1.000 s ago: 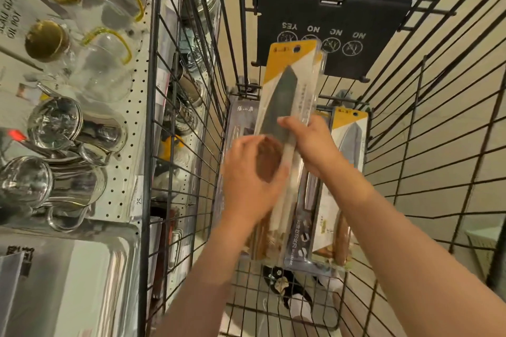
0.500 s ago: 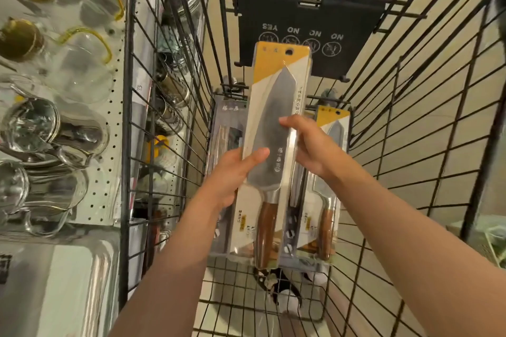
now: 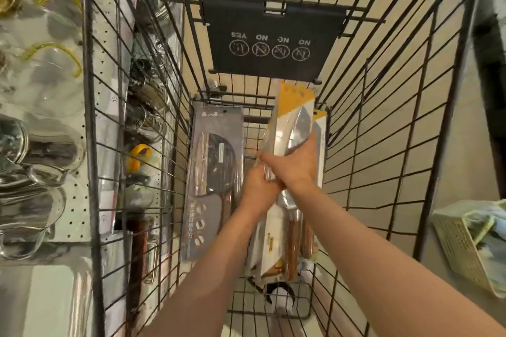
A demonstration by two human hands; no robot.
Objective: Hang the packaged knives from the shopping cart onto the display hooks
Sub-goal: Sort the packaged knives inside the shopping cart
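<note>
From the head camera, both hands hold one knife pack (image 3: 294, 123) inside the wire cart (image 3: 383, 117). The left hand (image 3: 258, 186) grips its edge. The right hand (image 3: 297, 167) wraps its middle. It has a yellow top, shiny blade and brown handle.

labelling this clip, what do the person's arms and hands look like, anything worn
Both arms are bare up to the frame edge: no sleeves show. The left hand and right hand wear no gloves; no watch or bracelet shows on the wrists. Rings cannot be told through the blur.
</note>
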